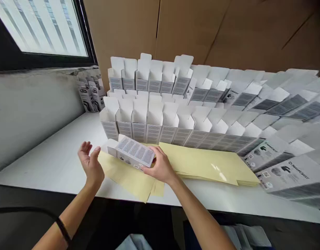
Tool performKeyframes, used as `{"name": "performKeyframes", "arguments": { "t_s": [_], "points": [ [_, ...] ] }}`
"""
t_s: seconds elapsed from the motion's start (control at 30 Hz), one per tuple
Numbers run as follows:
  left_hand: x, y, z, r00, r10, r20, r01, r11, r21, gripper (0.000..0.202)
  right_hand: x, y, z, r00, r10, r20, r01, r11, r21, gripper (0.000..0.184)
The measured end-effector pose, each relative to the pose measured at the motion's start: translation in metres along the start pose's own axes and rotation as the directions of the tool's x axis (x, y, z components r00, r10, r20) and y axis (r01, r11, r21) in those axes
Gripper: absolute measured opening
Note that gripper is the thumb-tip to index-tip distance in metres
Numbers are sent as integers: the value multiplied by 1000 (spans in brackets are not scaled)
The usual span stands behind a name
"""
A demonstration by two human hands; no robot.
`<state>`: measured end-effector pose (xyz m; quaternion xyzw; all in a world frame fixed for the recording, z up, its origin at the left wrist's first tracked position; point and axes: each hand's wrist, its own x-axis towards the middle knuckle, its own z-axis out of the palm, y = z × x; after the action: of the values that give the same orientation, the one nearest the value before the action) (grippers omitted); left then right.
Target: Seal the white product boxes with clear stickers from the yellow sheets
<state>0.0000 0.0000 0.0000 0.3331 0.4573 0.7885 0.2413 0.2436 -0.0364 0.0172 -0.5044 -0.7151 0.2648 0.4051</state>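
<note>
My right hand [160, 166] grips a small white carton [132, 152] with grey print, held on its side just above the table, its open flap end pointing left. My left hand [90, 163] is open with fingers raised, close to that open end but not touching it. Under both hands lie pale yellow sheets [201, 161] spread flat on the white table [52, 163]. Behind them stand rows of upright white cartons [154, 121] with their top flaps open.
More cartons lie tipped over at the right [287, 170]. A small group of printed cartons [90, 93] stands by the grey wall under the window. Brown cardboard [201, 27] fills the back. The table's front edge runs just below my wrists.
</note>
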Motion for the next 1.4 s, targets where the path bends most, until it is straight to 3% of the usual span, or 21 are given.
{"name": "performKeyframes", "arguments": {
  "t_s": [0.13, 0.3, 0.37, 0.4, 0.47, 0.5, 0.53, 0.57, 0.6, 0.63, 0.67, 0.83, 1.0, 1.23, 1.33, 1.4],
  "points": [
    [-13, 16, 15, 966, 213, 144, -224, 972, 66, 62, 3, -3, 6, 1000, 3, 20, -2, 997, -73, 72],
    [-40, 31, 36, 795, 445, 412, -486, 874, -8, 51, -13, 3, -11, 999, 1, 47, 4, 994, -107, 84],
    [-58, 37, 42, 667, 479, 571, -539, 839, -75, 41, -23, 14, -30, 998, -23, -65, 16, 994, -107, 65],
    [-69, 40, 45, 567, 471, 676, -557, 824, -107, 37, -28, 21, -41, 990, -21, -143, 6, 994, -107, 49],
    [-93, 44, 54, 309, 383, 870, -535, 826, -174, 32, -33, 38, -64, 961, 5, -277, -46, 989, -142, 27],
    [-105, 46, 60, 224, 311, 924, -486, 857, -170, 29, -34, 46, -76, 950, 23, -311, -86, 978, -189, 24],
    [-117, 45, 68, 206, 212, 955, -431, 896, -106, 24, -34, 54, -87, 948, 39, -316, -125, 958, -256, 24],
    [-127, 43, 77, 229, 87, 969, -366, 930, 3, 19, -33, 61, -97, 950, 54, -307, -160, 930, -331, 25],
    [-135, 40, 87, 289, -33, 957, -288, 950, 120, 17, -30, 67, -106, 954, 68, -292, -187, 897, -401, 28],
    [-142, 34, 97, 351, -111, 930, -234, 951, 201, 20, -27, 72, -113, 959, 81, -272, -202, 867, -456, 30],
    [-146, 28, 107, 383, -150, 911, -222, 943, 248, 23, -23, 77, -119, 963, 93, -253, -211, 843, -494, 31],
    [-147, -12, 143, 396, -101, 913, -418, 865, 277, 54, -8, 94, -130, 968, 155, -197, -241, 794, -558, 29],
    [-145, -35, 142, 450, -169, 877, -375, 855, 357, 74, -4, 99, -131, 969, 179, -173, -247, 783, -572, 25],
    [-142, -29, 140, 529, -335, 780, -90, 892, 444, 100, -9, 80, -143, 955, -9, -296, -136, 874, -467, 18],
    [-142, -22, 144, 583, -387, 714, 136, 913, 384, 99, -13, 73, -148, 942, -74, -327, -84, 893, -443, 21],
    [-141, -17, 146, 582, -423, 695, 321, 904, 282, 91, -16, 72, -150, 936, -107, -336, -66, 883, -465, 21]
  ]
}}
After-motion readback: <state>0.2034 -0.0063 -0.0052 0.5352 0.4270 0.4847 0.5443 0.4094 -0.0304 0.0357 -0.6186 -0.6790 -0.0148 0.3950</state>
